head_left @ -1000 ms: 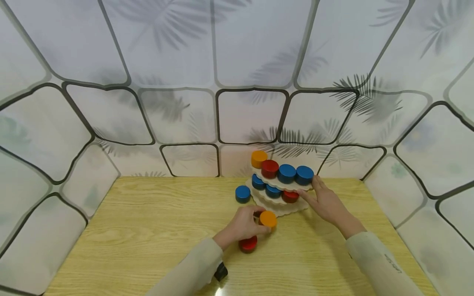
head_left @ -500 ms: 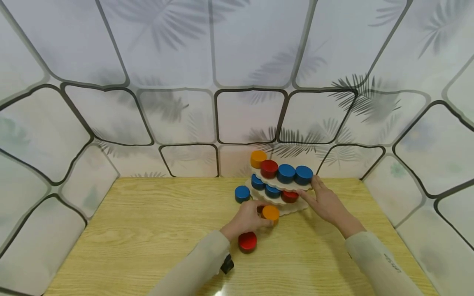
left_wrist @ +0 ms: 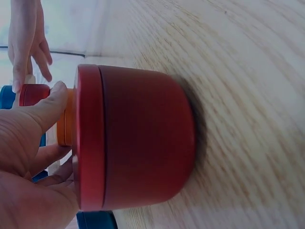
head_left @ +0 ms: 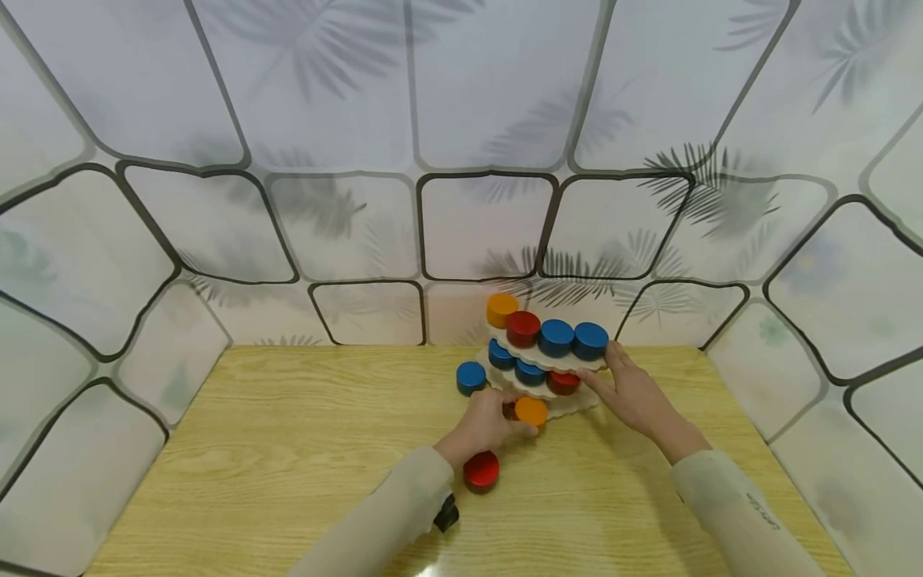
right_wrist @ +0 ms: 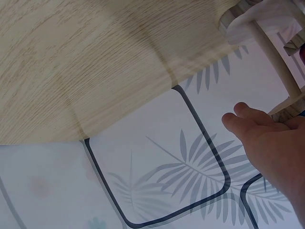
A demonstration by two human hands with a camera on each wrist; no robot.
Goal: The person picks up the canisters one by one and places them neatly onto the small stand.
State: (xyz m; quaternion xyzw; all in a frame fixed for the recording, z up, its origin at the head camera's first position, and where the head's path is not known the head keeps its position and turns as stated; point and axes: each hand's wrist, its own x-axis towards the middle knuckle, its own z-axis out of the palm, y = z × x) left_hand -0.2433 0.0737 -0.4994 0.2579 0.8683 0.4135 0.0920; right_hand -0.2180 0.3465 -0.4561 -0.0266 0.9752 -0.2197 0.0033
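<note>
My left hand [head_left: 479,425] grips a small orange lidded tin [head_left: 531,411] at the front of the bottom tier of a three-tier wooden stand [head_left: 573,403]. The tin overlaps the tier's scalloped edge in the head view. My right hand [head_left: 638,398] holds the right end of the top tier, thumb at the front and fingers at the side. In the right wrist view, that hand [right_wrist: 271,136] is at the tier's edge beside a wooden post [right_wrist: 274,59]. A red tin [head_left: 481,471] stands on the table by my left wrist and looms large in the left wrist view.
On the top tier stand an orange tin [head_left: 502,309], a red tin [head_left: 523,328] and two blue tins [head_left: 557,338]. The middle tier bears two blue tins and a red tin [head_left: 563,383]. A blue tin [head_left: 472,377] sits left of the stand. A patterned wall [head_left: 360,224] rises behind.
My left hand has carried the orange tin forward and slightly right, from over the table to the bottom tier's edge. My right hand has stayed on the stand.
</note>
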